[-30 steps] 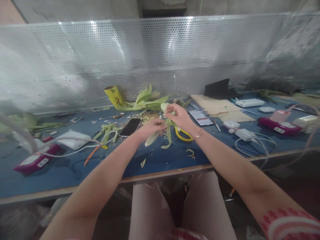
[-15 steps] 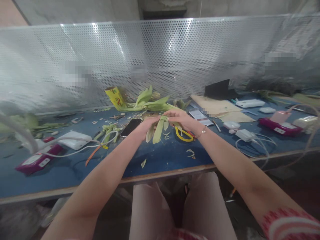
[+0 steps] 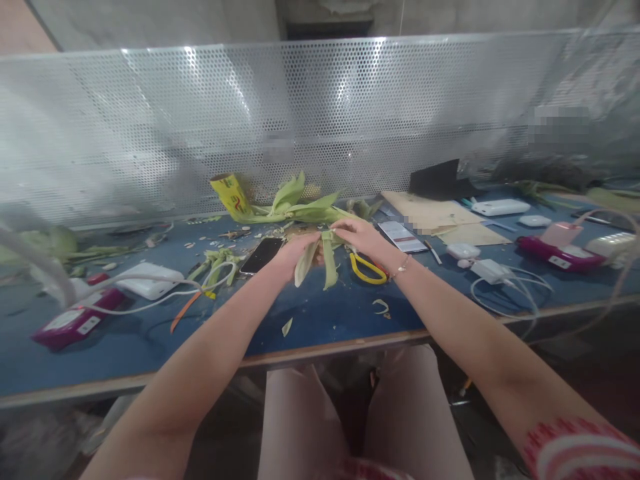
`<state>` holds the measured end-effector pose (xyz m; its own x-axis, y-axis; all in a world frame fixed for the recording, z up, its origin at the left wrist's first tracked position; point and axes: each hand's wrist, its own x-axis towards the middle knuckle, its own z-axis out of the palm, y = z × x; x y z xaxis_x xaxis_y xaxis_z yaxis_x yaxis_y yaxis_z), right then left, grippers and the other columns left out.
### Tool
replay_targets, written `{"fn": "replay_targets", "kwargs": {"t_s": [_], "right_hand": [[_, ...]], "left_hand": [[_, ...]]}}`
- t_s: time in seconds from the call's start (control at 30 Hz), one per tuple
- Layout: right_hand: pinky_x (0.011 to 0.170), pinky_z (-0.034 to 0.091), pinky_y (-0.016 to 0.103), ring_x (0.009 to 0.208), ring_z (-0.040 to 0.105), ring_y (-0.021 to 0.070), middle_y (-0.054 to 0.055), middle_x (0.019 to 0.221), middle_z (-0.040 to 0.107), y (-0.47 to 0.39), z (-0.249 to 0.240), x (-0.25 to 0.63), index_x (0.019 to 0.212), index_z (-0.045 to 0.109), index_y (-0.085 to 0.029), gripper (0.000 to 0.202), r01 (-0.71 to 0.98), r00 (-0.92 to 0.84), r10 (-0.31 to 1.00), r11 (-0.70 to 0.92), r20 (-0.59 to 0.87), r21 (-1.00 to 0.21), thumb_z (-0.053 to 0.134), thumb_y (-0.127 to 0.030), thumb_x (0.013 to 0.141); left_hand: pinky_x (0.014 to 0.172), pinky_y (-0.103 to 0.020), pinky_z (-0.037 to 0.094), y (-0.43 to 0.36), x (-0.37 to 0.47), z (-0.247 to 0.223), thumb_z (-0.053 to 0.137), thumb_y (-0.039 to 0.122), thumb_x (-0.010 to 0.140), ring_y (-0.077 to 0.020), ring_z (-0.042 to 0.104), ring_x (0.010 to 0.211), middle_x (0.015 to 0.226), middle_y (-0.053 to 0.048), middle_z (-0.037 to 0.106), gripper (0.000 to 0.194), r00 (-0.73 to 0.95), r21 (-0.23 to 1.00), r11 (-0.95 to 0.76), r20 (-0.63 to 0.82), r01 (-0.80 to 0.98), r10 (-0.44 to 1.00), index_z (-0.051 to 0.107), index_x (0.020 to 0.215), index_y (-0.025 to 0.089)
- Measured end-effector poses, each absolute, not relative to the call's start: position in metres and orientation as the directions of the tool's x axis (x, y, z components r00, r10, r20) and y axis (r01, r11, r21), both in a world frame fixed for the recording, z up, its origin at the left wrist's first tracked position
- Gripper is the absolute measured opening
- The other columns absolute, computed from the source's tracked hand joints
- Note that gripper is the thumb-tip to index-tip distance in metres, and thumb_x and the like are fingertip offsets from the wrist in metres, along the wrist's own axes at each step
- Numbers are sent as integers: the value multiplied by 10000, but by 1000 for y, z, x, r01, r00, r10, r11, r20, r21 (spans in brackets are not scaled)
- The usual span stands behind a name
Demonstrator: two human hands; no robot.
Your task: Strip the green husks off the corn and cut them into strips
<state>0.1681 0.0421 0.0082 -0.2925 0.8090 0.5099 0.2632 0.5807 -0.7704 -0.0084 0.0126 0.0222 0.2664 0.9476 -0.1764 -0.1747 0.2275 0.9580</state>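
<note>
Green husk strips (image 3: 329,263) hang down between my hands over the middle of the blue table. My left hand (image 3: 299,252) is closed on the strips from the left side. From the right, the bent fingers of my right hand (image 3: 356,233) pinch the top of the strips. Yellow-handled scissors (image 3: 369,269) lie just below my right hand, their blades hidden. Behind my hands rests a bunch of green husk leaves (image 3: 305,205). A dark phone (image 3: 263,255) lies beside my left hand.
A yellow tube (image 3: 233,195) stands tilted near the perforated screen (image 3: 345,100). To the left are a purple power strip (image 3: 80,321), white cables and husk scraps. On the right are brown paper (image 3: 430,208), a lit phone (image 3: 401,237), chargers and another purple power strip (image 3: 557,252).
The hanging strips have spread and shifted, one swinging right. My right fingers have moved slightly at the top of the strips; both arms stay nearly in place.
</note>
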Motion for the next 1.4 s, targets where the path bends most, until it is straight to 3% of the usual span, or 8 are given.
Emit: {"fn": "replay_targets", "kwargs": {"t_s": [0.1,0.33,0.57,0.73,0.87,1.03,1.27,1.4], "right_hand": [[757,429,326,802,548,175,44,805,602,37,11,168,762,580,-180,136,434,-191,689,699,699,-569,544,-307,795],[665,408,310,718,523,168,48,772,582,32,8,158,743,541,-163,178,524,-380,704,699,601,-487,612,-325,768],[747,450,346,815,579,202,84,855,622,43,4,160,816,589,-138,85,522,-352,722,680,596,-514,593,-194,753],[815,470,375,893,579,219,107,940,625,42,3,158,941,631,-130,204,490,-339,693,708,637,-509,554,-150,752],[817,473,387,876,570,219,120,950,613,39,0,154,1035,620,-118,313,523,-364,673,720,644,-456,529,-120,736],[846,485,396,954,579,225,149,1104,594,28,1,151,1240,481,-110,512,437,-423,664,746,616,-504,509,-114,729],[867,479,450,1009,584,263,174,1160,593,24,4,147,1252,466,-118,454,479,-365,686,718,630,-504,490,-201,806],[917,453,421,1038,575,234,142,1167,597,35,4,152,1209,505,-147,421,499,-331,648,737,686,-456,436,-114,795]], "left_hand": [[700,-310,501,13,-7,19,582,255,749,-153,609,630,651,-55,660,144,138,968,80,-48,-238,989,635,709,127],[821,-375,481,11,-2,10,655,273,580,-236,615,906,828,-105,702,189,173,984,-79,107,-162,979,671,691,121],[856,-350,462,12,-3,6,448,112,541,-242,566,1043,1020,-51,688,373,356,971,-237,209,35,911,709,801,170],[849,-358,470,21,-6,-3,410,63,579,-243,571,1043,1060,-51,674,491,379,913,-330,224,241,898,686,964,193],[945,-390,430,24,-4,-10,401,21,569,-253,527,1138,1134,-69,643,584,431,851,-452,314,268,846,636,1076,190],[1055,-441,330,19,0,-7,401,-1,540,-276,424,1261,1262,-100,565,700,497,776,-581,414,246,763,548,1202,177],[1052,-426,328,18,-2,-6,431,24,570,-268,458,1227,1274,-140,546,659,485,714,-591,392,375,782,514,1216,123],[854,-360,470,11,-4,0,483,111,640,-228,614,943,1012,-67,688,401,418,719,-484,289,499,861,653,1000,159]]}}
